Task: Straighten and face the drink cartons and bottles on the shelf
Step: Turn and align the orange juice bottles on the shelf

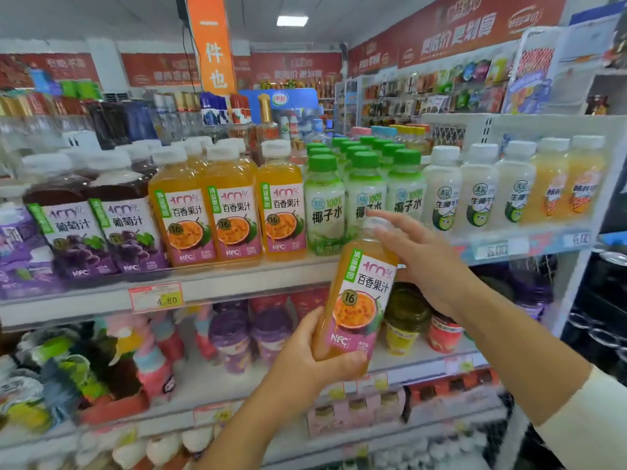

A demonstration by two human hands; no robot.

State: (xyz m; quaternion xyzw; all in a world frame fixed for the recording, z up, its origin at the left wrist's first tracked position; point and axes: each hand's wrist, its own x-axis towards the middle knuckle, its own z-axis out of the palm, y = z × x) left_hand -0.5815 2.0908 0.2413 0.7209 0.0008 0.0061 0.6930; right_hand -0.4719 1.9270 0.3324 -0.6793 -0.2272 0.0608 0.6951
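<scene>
Holding item: left grip (305,361), fingers and thumb curled round the base of the juice bottle (363,293). Right grip (424,262): fingers bent over the cap and neck, pinching the top.

Item: bottle of orange juice, label facing the camera, white and pink with a halved passion fruit and a green strip at the upper left. Leans slightly, top to the right. Cap largely hidden under the fingers.

Location: off the shelf (237,290), in the air before its front edge, below the green-capped bottles (364,195) and right of the row of matching orange bottles (230,212).
</scene>
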